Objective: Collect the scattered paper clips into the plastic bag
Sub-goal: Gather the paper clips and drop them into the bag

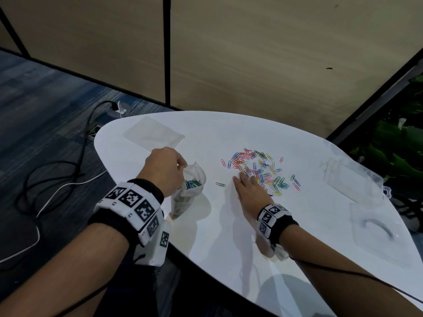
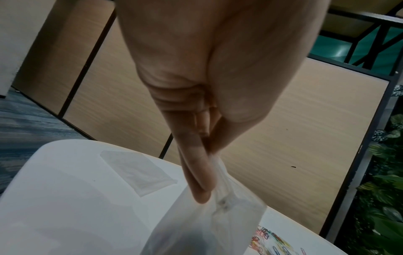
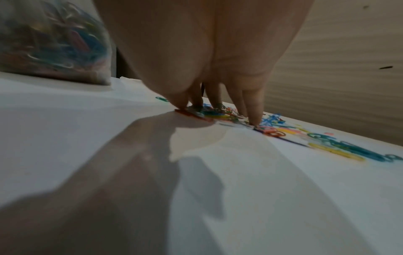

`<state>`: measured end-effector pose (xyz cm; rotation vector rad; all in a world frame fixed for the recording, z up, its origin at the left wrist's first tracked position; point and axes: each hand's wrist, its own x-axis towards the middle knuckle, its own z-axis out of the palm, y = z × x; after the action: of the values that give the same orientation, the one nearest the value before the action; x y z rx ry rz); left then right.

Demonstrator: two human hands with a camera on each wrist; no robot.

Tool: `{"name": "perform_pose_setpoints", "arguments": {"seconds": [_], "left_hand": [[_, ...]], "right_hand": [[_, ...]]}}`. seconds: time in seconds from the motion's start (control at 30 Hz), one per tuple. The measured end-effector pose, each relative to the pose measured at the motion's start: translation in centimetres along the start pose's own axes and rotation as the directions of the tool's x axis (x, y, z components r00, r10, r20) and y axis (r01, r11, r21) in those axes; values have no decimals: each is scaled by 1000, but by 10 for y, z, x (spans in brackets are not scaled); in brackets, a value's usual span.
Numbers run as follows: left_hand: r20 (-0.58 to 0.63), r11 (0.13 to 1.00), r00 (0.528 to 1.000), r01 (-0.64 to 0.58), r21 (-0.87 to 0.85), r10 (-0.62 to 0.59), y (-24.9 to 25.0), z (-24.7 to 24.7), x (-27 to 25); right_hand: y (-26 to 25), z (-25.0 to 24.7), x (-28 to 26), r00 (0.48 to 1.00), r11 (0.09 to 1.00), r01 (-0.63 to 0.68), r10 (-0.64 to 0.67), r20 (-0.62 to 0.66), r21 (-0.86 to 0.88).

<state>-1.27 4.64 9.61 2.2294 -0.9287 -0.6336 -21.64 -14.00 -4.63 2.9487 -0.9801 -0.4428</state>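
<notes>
Colourful paper clips [image 1: 258, 170] lie scattered in a pile on the white table [image 1: 219, 243]. A single green clip [image 1: 220, 184] sits apart on the pile's left. My right hand [image 1: 248, 187] reaches flat into the near side of the pile. Its straight fingertips [image 3: 254, 120] and thumb press down on clips [image 3: 327, 145]. My left hand [image 1: 164, 169] pinches the rim of a translucent plastic bag [image 1: 192, 180] and holds it upright on the table, left of the pile. The bag [image 3: 50, 43] holds several clips. The pinch on the bag [image 2: 207, 224] shows under my left fingers [image 2: 200, 186].
An empty flat plastic bag [image 1: 153, 133] lies at the table's far left. Clear plastic packaging [image 1: 350, 179] and another clear piece [image 1: 377, 234] lie at the right edge. Cables [image 1: 57, 175] run over the carpet on the left. A wood partition stands behind the table.
</notes>
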Motion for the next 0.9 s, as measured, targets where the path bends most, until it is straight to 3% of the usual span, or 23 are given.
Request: {"name": "perform_pose_setpoints", "arguments": {"seconds": [0.1,0.2,0.3,0.37,0.43,0.5,0.53,0.6,0.67,0.73,0.8,0.87,0.9], "left_hand": [[3,1000,1000,3,13,-3,1,1,-1],[11,1000,1000,2,18,-2,3,3,-1],[23,1000,1000,1,16,-1,6,4,0],[33,999,999,-6,39,5,9,4,-1],[39,999,999,-9,48,7,10,4,-1],[42,999,999,-11,49,9,11,5,-1],[42,999,999,-9,49,7,11,5,-1],[44,999,999,-3,43,1,11,6,-1],[42,999,999,2,32,-4,12,6,-2],[43,1000,999,2,27,-4,13,6,-3],[43,1000,999,2,23,-3,14,6,-4],[36,1000,999,7,21,-8,14,5,-4],[31,1000,999,10,23,-11,14,5,-5]], "right_hand": [[7,1,7,992,999,26,-22,-127,28],[12,-9,16,984,997,-23,36,-176,71],[20,-28,19,951,890,-140,243,-190,434],[28,-42,20,894,709,-260,434,-115,655],[38,-54,20,846,397,-303,531,53,866],[40,-73,17,848,-11,-207,496,185,978],[37,-84,14,869,-161,-142,453,201,977],[21,-106,6,918,-359,-70,342,200,931],[-1,-125,-4,962,-473,-72,200,187,878],[-28,-136,-13,982,-524,-116,66,176,844],[-55,-138,-19,984,-495,-159,-14,175,854],[-77,-135,-21,982,-377,-185,-30,188,908],[-85,-132,-21,983,-274,-179,-9,184,945]]}}
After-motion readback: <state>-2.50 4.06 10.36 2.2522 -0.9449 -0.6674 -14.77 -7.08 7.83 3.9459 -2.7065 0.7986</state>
